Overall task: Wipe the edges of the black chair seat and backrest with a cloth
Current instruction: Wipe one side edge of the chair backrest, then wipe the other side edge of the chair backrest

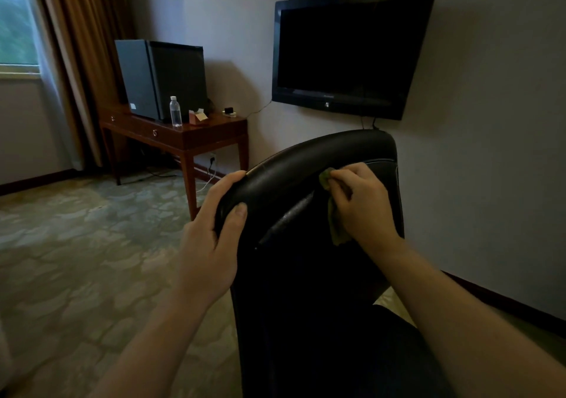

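Left hand: clamped on the backrest rim, steadying it.
Right hand: pinching the cloth; best dragged firmly along the edge.

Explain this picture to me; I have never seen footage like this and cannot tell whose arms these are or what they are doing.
There is no machine here. A camera worn on a person's head looks forward and down, so the two bare arms are the wearer's own. The left hand grips the top edge of a black chair backrest to steady it. The right hand presses a green cloth against the backrest. Behind stand a wooden desk with a mini fridge and a water bottle, and a wall-mounted television.
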`<action>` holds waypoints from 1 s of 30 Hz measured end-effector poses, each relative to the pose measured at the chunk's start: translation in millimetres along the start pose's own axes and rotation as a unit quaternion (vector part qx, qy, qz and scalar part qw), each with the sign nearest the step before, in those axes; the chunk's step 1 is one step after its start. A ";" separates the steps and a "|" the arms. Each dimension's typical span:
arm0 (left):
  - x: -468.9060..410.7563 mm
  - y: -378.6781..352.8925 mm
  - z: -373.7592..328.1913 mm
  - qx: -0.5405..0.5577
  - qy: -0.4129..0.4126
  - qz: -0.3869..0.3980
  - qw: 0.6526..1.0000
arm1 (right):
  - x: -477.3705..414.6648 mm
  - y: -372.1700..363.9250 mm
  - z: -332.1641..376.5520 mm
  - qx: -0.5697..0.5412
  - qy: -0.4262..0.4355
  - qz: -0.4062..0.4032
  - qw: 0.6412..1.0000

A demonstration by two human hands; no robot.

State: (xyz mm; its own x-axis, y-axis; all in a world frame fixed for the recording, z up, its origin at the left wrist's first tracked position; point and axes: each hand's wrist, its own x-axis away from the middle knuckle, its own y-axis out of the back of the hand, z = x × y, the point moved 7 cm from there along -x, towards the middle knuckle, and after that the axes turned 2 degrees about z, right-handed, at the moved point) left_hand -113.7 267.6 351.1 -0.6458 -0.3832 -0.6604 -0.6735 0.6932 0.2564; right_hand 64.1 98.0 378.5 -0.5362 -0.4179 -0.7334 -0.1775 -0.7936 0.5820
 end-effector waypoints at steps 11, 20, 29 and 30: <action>-3.9 -27.4 -9.8 -0.234 -0.023 -0.072 0.969 | -4.2 1.0 -42.3 -0.015 -0.115 0.016 0.993; -16.7 -142.5 1.3 -0.474 -0.165 0.126 0.856 | -7.8 10.2 -60.4 -0.024 -0.129 0.059 0.990; -67.3 -192.7 22.6 -0.492 -0.148 0.244 0.822 | -1.5 41.7 -123.4 -0.039 -0.187 -0.007 0.982; -73.0 -202.2 22.9 -0.503 -0.126 0.252 0.817 | 0.3 47.6 -130.2 -0.026 -0.193 -0.015 0.981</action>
State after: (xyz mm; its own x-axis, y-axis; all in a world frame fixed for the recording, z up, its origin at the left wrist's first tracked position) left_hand 77.9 169.4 331.3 -0.9233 0.0211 -0.3834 -0.3809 -0.1771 0.9075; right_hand 163.0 2.5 360.2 -0.8052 -0.2041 -0.5567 -0.1610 -0.8284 0.5365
